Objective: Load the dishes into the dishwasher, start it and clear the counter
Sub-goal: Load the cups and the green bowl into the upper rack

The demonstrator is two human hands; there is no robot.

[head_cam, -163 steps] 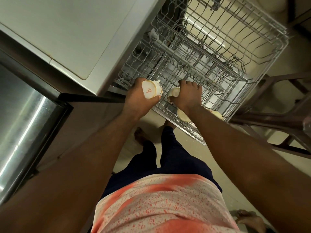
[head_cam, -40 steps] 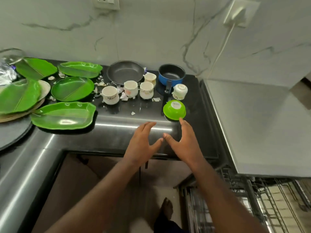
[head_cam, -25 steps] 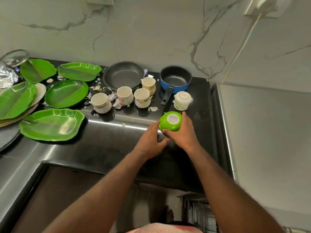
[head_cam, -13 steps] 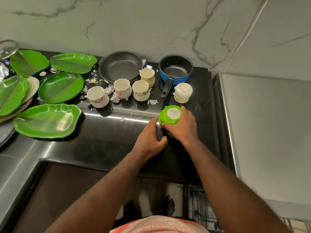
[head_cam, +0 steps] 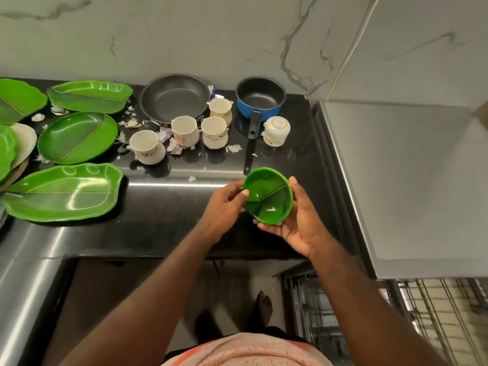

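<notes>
Green bowl (head_cam: 268, 199) is gripped mouth-up by the right hand (head_cam: 301, 220), left hand (head_cam: 224, 207) pinching its rim.

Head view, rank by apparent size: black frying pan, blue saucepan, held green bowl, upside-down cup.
1. black frying pan
2. blue saucepan and green bowl look alike; the bowl is nearer the camera, so they are left unranked
3. upside-down cup

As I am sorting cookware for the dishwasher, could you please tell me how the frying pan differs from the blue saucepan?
The frying pan is wide and shallow; the blue saucepan is narrower and deeper. The frying pan shows only dark grey; the blue saucepan is blue outside. The blue saucepan's black handle points toward the person; the frying pan's handle cannot be seen. Both sit upright with dark, empty insides.
</notes>
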